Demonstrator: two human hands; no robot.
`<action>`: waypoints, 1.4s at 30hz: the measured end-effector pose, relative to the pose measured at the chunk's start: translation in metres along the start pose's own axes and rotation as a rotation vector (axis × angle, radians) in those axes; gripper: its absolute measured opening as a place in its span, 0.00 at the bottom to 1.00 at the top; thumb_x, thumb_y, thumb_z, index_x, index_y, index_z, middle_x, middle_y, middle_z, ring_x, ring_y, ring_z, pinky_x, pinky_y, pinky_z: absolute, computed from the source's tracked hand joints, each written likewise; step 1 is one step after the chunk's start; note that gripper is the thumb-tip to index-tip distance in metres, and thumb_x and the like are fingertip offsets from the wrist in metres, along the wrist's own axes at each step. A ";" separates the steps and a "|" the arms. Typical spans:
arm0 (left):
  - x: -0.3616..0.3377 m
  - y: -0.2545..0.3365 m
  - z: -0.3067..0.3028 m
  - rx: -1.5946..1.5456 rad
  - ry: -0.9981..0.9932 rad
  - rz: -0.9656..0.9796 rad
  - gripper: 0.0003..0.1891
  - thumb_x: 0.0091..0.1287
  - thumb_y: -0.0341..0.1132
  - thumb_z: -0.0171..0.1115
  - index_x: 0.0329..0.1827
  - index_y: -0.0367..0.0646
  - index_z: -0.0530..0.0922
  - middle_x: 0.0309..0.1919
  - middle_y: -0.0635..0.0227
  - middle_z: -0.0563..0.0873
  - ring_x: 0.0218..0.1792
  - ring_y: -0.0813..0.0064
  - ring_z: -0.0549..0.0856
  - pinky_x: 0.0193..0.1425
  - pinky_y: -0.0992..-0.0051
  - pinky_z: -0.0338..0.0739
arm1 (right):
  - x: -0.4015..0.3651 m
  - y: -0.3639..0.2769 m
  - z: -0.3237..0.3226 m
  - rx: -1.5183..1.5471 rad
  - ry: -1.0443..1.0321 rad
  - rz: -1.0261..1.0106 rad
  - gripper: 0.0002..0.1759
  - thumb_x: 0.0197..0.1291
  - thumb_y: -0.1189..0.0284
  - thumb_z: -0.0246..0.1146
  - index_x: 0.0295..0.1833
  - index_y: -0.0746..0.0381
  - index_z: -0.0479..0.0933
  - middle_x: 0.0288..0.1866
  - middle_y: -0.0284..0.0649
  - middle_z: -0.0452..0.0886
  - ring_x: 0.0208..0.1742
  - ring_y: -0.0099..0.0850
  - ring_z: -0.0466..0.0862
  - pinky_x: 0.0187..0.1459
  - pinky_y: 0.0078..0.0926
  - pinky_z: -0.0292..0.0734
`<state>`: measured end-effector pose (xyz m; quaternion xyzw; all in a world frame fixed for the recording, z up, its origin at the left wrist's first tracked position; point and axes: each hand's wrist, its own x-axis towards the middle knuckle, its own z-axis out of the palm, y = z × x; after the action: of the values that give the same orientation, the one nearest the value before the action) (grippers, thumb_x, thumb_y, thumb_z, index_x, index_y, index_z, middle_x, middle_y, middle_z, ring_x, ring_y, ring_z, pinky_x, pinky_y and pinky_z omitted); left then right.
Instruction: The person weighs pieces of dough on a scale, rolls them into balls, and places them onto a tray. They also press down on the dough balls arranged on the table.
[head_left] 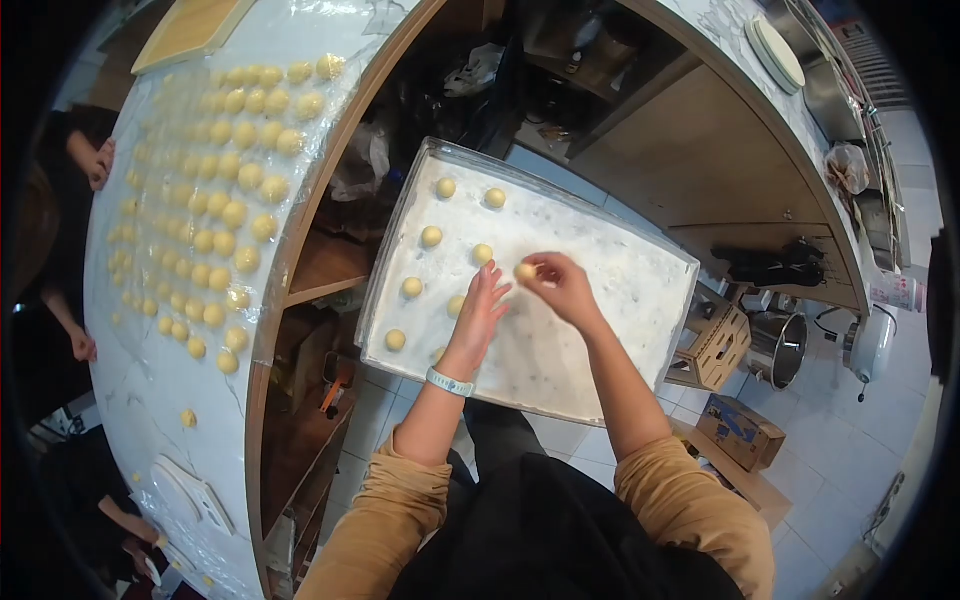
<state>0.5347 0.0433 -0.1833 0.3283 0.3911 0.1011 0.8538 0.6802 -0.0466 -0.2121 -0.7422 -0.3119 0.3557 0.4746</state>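
- Head view: right hand [562, 290] pinches a yellow ball [525, 272] between fingertips above the tray [600, 345].
- Left hand [476, 322], empty, fingers outstretched, hovers beside it.

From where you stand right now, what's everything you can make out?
Tray: at least one, floured white, centre
Tray balls: at least eight, yellow, toward its left end
Held ball: one, yellow, above tray
Counter: one, white marbled, left
Counter balls: dozens, yellow, across it
Framed board: one, yellowish, upper left
Cabinetry: several panels, brown, behind tray
Crate: one, light brown, right
Metal bowl: one, silver, beside crate
Mixer-like machine: one, pale, far right
Cardboard box: one, brown, lower right
Co-workers' hands: at least three, left edge
Wristband: one, pale blue, left wrist
Sleeves: two, mustard, below
Left hand: one, bare, over tray
Right hand: one, bare, holding ball
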 end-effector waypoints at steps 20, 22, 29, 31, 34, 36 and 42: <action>-0.162 -0.010 -0.075 0.009 0.253 0.071 0.16 0.69 0.39 0.56 0.55 0.40 0.73 0.41 0.70 0.82 0.40 0.81 0.79 0.44 0.81 0.73 | 0.004 0.027 -0.004 -0.333 0.382 -0.094 0.24 0.50 0.79 0.63 0.56 0.61 0.74 0.53 0.45 0.75 0.50 0.36 0.77 0.48 0.30 0.75; -0.196 0.005 -0.082 -0.037 0.331 0.146 0.13 0.63 0.29 0.61 0.51 0.40 0.75 0.32 0.75 0.78 0.34 0.86 0.76 0.39 0.85 0.70 | -0.018 0.007 0.010 -0.254 0.305 -0.110 0.20 0.54 0.79 0.62 0.54 0.63 0.74 0.48 0.40 0.77 0.43 0.28 0.78 0.41 0.22 0.75; -0.320 0.043 -0.118 -0.081 0.625 0.566 0.17 0.51 0.18 0.68 0.42 0.40 0.76 0.30 0.77 0.74 0.32 0.88 0.72 0.39 0.87 0.70 | -0.082 -0.131 0.114 -0.098 -0.129 -0.231 0.08 0.61 0.77 0.60 0.46 0.66 0.77 0.34 0.32 0.80 0.32 0.18 0.76 0.38 0.18 0.74; -0.358 0.057 -0.134 -0.111 0.719 0.675 0.17 0.51 0.18 0.69 0.42 0.41 0.75 0.31 0.77 0.74 0.33 0.88 0.73 0.40 0.86 0.72 | -0.092 -0.164 0.150 -0.016 -0.176 -0.326 0.07 0.61 0.79 0.60 0.45 0.66 0.77 0.34 0.33 0.80 0.32 0.19 0.77 0.38 0.17 0.74; -0.420 0.070 -0.181 -0.165 0.835 0.843 0.15 0.51 0.19 0.69 0.41 0.39 0.76 0.32 0.73 0.77 0.34 0.86 0.77 0.41 0.85 0.75 | -0.101 -0.202 0.201 -0.008 -0.281 -0.524 0.06 0.60 0.80 0.60 0.43 0.67 0.77 0.35 0.35 0.79 0.32 0.19 0.77 0.37 0.17 0.74; -0.467 0.080 -0.222 -0.114 1.141 0.926 0.15 0.52 0.19 0.69 0.41 0.37 0.76 0.32 0.71 0.79 0.35 0.85 0.78 0.41 0.84 0.76 | -0.108 -0.231 0.230 -0.022 -0.284 -0.615 0.04 0.60 0.81 0.60 0.41 0.67 0.77 0.35 0.35 0.78 0.31 0.19 0.76 0.36 0.16 0.71; -0.611 0.046 -0.407 -0.160 1.759 1.186 0.10 0.60 0.23 0.64 0.44 0.33 0.79 0.38 0.64 0.84 0.39 0.78 0.82 0.47 0.81 0.77 | -0.140 -0.281 0.314 0.026 -0.215 -0.604 0.04 0.60 0.82 0.59 0.41 0.67 0.76 0.37 0.35 0.77 0.33 0.20 0.76 0.37 0.16 0.71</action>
<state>-0.1721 0.0121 0.0188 0.2207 0.6403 0.7283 0.1041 0.3086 0.0926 -0.0128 -0.5679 -0.5622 0.2791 0.5324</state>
